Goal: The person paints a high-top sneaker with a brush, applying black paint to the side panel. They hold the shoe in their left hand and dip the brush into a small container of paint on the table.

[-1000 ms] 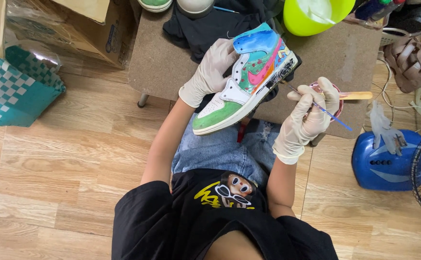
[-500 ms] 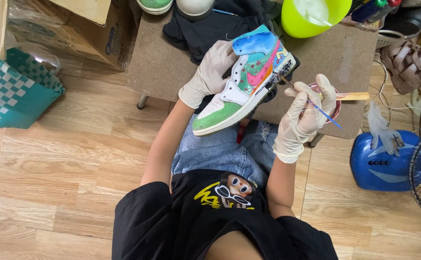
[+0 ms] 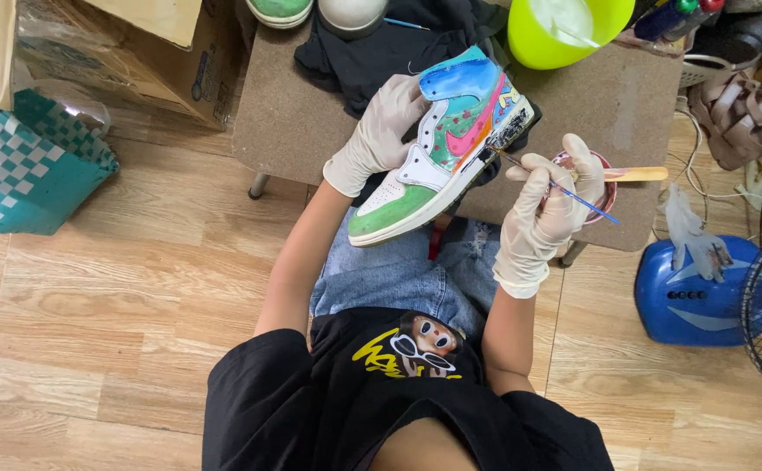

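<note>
My left hand [image 3: 379, 131], in a pale glove, grips a colourfully painted high-top sneaker [image 3: 442, 148] from behind, holding it tilted above my lap with the green toe toward me. My gloved right hand [image 3: 545, 216] pinches a thin blue paintbrush [image 3: 564, 187]; the brush tip touches the dark rear edge of the sole. A small red-rimmed paint cup [image 3: 603, 173] with a wooden stick across it sits just behind my right hand on the low brown table [image 3: 302, 113].
A lime-green bowl [image 3: 564, 28], dark cloth [image 3: 381, 48] and two more shoes rest at the table's far edge. A checked teal bag [image 3: 23, 174] and cardboard boxes [image 3: 136, 44] stand on the wooden floor at left. A blue fan [image 3: 721, 288] stands at right.
My right hand has brought the brush tip in to the sneaker's heel edge. The sneaker stays tilted in my left hand.
</note>
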